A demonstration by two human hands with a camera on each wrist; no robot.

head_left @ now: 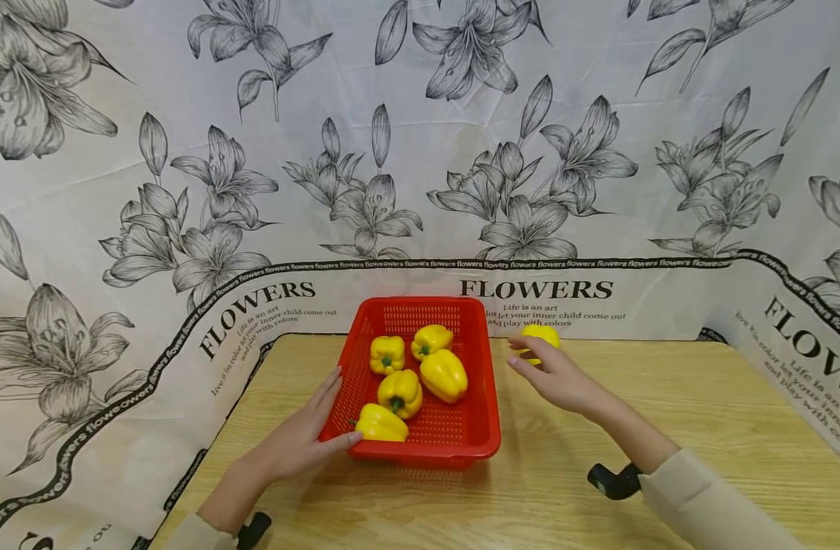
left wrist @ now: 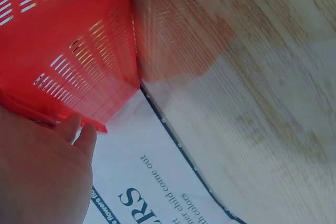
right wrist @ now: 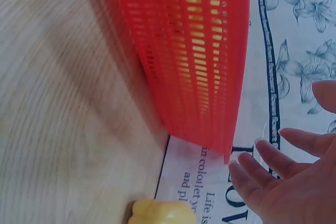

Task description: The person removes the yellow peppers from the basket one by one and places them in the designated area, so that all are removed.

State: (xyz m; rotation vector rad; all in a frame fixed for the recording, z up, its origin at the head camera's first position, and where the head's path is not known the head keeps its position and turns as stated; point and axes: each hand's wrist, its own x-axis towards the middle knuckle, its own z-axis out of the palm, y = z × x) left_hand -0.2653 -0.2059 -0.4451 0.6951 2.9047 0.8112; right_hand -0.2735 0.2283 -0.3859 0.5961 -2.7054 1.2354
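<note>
A red plastic basket (head_left: 454, 428) with slotted walls holds several yellow bell peppers (head_left: 443, 376). My left hand (head_left: 292, 447) grips the basket at its left side, thumb at the near left corner and fingers along the rim. In the left wrist view two fingertips (left wrist: 84, 137) show at the rim's edge. To the right of the basket, my right hand (head_left: 560, 378) has its fingers spread and holds nothing. Beyond that hand, another yellow bell pepper (head_left: 543, 334) lies on the table near its back edge, partly hidden by the fingers in the head view.
The wooden table (head_left: 702, 428) runs back to a white cloth (head_left: 406, 221) printed with flowers and lettering. Black camera mounts (head_left: 612, 481) sit at both wrists. The lone pepper (right wrist: 163, 213) shows at the bottom of the right wrist view, past the basket's far end.
</note>
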